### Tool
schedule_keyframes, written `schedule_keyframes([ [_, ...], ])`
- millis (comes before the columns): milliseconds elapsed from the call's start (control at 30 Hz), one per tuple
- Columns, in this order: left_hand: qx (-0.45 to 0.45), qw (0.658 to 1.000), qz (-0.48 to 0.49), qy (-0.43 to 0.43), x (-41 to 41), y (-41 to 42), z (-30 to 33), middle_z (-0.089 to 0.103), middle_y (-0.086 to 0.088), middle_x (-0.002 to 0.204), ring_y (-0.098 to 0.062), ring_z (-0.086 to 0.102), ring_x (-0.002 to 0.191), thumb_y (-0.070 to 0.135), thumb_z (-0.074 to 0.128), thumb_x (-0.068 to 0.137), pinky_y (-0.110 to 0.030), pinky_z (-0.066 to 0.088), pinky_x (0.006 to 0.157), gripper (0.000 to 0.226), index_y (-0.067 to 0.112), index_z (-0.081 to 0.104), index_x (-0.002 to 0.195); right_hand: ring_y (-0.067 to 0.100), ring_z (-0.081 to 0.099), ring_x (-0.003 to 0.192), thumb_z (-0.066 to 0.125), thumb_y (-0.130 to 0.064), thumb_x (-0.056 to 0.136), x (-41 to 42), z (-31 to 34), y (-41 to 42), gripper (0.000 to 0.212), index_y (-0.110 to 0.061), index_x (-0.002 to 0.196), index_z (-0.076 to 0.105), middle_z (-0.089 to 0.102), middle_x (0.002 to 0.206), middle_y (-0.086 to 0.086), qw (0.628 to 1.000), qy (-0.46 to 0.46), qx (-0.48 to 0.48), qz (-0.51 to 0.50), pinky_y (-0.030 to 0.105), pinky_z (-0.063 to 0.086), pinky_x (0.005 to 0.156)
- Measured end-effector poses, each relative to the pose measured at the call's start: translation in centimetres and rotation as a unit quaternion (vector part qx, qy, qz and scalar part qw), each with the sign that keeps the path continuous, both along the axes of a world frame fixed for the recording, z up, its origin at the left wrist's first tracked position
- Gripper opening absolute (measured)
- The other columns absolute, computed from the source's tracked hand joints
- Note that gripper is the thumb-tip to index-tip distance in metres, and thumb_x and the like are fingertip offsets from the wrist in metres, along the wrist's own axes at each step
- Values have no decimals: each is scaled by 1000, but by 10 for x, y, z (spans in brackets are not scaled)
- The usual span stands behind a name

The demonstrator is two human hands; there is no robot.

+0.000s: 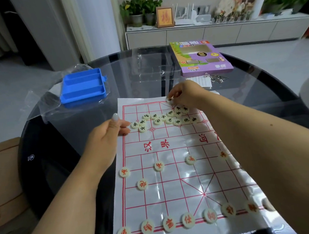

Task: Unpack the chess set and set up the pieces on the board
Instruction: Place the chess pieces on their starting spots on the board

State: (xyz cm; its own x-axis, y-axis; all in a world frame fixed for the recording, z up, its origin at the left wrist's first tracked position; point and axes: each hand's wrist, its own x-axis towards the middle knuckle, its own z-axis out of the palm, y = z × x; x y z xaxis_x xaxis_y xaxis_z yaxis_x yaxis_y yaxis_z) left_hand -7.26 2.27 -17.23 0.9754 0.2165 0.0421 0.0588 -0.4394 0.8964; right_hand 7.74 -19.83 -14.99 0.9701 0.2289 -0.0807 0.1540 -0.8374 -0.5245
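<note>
Right hand [184, 92] pinches one black-lettered piece [169, 99] at the far edge of the paper board [172, 179]. Left hand [111, 130], fingers relaxed and holding nothing, rests at the board's left edge beside the loose black pieces [165, 118]. Red pieces [169, 223] line the near rows. Blue tray [83, 86] far left, purple box [201, 57] far right.

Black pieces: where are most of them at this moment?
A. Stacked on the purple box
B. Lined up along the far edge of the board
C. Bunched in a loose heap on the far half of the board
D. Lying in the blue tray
C: the black pieces lie bunched together on the far half of the board, while the right hand pinches one at the far edge.
</note>
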Motion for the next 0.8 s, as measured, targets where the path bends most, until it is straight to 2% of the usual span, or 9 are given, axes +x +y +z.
schedule_keyframes([
  [133,-1,1000,1,-4,1,0,0,67,7,91,16,61,70,53,26,94,-1,41,48,52,19,64,102,14,55,82,66,-15,86,-2,1,0,28,-21,113,68,63,104,1,1000,-5,7,2,22,42,71],
  [233,3,1000,-1,-5,1,0,-1,67,6,92,17,60,69,51,26,96,1,40,48,51,18,64,103,8,54,78,52,-7,91,-5,6,-9,33,-16,121,65,64,111,4,999,-31,32,4,16,41,71],
  [333,0,1000,-2,-6,0,0,-1,67,7,92,17,60,70,52,27,95,0,41,48,52,18,65,102,2,52,71,59,-8,90,-11,15,-24,28,-14,116,67,64,111,4,995,-42,92,-5,13,42,69],
  [400,-1,1000,-1,-7,0,0,-1,67,6,93,17,60,71,54,27,93,0,41,48,54,17,65,102,0,52,68,65,-9,87,-17,19,-33,26,-14,112,69,65,101,2,992,-39,119,-14,6,40,58],
  [467,0,1000,0,-7,0,0,-2,67,7,94,17,60,71,54,27,93,0,40,48,54,18,65,101,2,54,69,69,-13,84,-22,21,-38,24,-16,108,71,65,93,-1,993,-35,114,-16,7,40,56],
  [567,1,1000,-1,-8,0,0,-2,67,6,94,18,59,70,53,27,94,0,40,48,53,16,65,101,10,55,71,71,-17,82,-31,22,-40,17,-21,98,73,64,87,-3,996,-28,87,-3,16,43,60],
  [800,3,1000,1,-12,1,-1,-2,67,5,94,19,59,70,53,26,94,1,39,48,54,16,65,102,7,52,69,73,-21,80,-51,22,-23,9,-26,87,71,57,79,-11,996,-26,13,83,19,42,57],
])
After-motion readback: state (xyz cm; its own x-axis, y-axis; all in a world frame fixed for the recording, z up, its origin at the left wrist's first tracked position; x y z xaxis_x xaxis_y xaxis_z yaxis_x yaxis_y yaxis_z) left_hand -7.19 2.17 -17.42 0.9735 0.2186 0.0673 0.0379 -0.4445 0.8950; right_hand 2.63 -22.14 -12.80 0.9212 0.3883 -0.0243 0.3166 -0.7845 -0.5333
